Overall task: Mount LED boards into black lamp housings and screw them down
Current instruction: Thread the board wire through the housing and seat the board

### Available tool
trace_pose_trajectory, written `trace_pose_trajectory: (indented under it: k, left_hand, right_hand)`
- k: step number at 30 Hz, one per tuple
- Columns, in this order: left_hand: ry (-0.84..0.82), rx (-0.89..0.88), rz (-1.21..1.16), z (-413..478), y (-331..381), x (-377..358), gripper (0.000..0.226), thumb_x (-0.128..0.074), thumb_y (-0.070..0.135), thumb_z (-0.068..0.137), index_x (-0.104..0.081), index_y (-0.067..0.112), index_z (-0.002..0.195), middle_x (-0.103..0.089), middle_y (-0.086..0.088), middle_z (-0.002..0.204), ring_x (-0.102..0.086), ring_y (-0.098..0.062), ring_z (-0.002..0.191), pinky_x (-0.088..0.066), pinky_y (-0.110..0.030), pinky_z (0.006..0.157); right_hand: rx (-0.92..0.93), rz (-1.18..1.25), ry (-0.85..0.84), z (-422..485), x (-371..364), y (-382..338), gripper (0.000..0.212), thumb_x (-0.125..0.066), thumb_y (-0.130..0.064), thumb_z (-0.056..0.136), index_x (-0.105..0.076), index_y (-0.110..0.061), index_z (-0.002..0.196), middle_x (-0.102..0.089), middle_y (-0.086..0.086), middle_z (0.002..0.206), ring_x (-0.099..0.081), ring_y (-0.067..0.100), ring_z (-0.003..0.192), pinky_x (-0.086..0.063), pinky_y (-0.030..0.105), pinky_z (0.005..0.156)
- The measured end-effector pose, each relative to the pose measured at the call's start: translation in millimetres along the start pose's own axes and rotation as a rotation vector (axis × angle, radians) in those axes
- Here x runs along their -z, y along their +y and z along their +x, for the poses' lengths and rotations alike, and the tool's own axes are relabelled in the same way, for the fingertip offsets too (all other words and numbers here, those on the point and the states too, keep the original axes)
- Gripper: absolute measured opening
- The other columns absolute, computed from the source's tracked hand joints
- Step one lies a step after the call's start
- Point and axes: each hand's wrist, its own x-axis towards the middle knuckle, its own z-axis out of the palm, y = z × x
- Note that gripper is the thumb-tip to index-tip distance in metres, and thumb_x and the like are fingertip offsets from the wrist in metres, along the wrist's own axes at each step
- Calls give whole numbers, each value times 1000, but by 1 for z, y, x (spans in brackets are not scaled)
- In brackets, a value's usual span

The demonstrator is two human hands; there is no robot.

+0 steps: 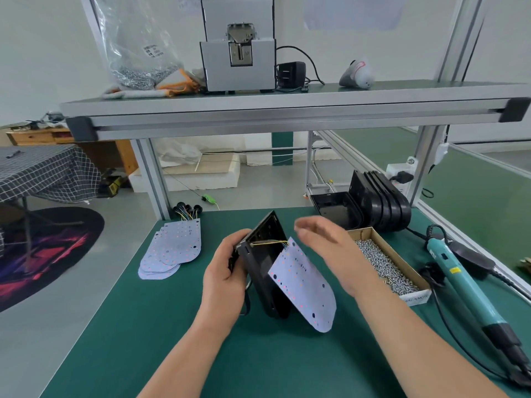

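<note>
Head view.

- Left hand [227,271] – fingers curled round the back and near edge of a black lamp housing [258,271], gripping it; the housing stands on edge and tilted over the green table [143,326]. Whether its lower end touches the table cannot be told.
- LED board [304,285] – white, rounded at the lower end, leaning outside the housing on the right-hand side, joined at its top to the housing by thin coloured wires [270,243].
- Right hand [324,242] – blurred, fingers loose and spread, holding nothing; just above and beyond the board's top edge, apart from the left hand.
- Spare LED boards [172,248] – a fanned stack flat on the table, well out past the left hand.
- Spare housings [379,202] – a row of black shells on edge, beyond the right hand.
- Screw box [385,262] – open cardboard tray of silver screws, just outside the right hand.
- Electric screwdriver [465,288] – teal, corded, lying further out past the screw box.
- Shelf [287,110] – above both hands, carrying a grey machine [238,53] and a plastic bag [138,53].
</note>
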Motion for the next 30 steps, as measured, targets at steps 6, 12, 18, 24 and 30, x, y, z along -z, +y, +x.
trace_pose_trajectory:
  k: [6,12,18,24,30]
  left_hand:
    - [21,48,-57,3,-4,-3,55,-53,-7,104,-68,39,130,-77,3,117,-71,-23,106,-58,-40,94]
    - [-35,164,-165,2,-1,-7,42,-48,3,101,-75,26,123,-80,-8,111,-76,-24,95,-64,-36,77]
    - [-182,379,-330,-7,-7,-25,29,-63,24,92,-80,26,115,-81,-11,114,-78,-25,95,-63,-36,75]
    - [-117,389,-229,-10,-17,-34,26,-53,31,113,-70,38,131,-78,4,122,-74,-16,113,-61,-47,98]
    - [-36,225,277,-12,-17,-29,23,-46,53,110,-67,46,103,-73,13,91,-69,-18,78,-61,-51,82]
  right_hand:
    - [-179,110,-225,-16,10,31,39,-81,-38,83,-63,-11,106,-74,6,100,-63,18,86,-44,28,67]
    - [-182,275,-296,-18,15,33,41,-88,-30,79,-63,-1,94,-70,14,98,-62,27,88,-46,35,74]
    - [-202,396,-339,-17,18,29,48,-88,-27,81,-65,8,106,-73,19,105,-69,30,90,-55,39,82]
    - [-261,531,-82,-12,11,26,33,-80,-20,88,-71,0,111,-76,20,108,-74,27,86,-61,35,76]
    - [-356,582,138,-10,11,24,11,-68,-18,99,-74,-11,94,-79,15,104,-77,27,81,-62,38,67]
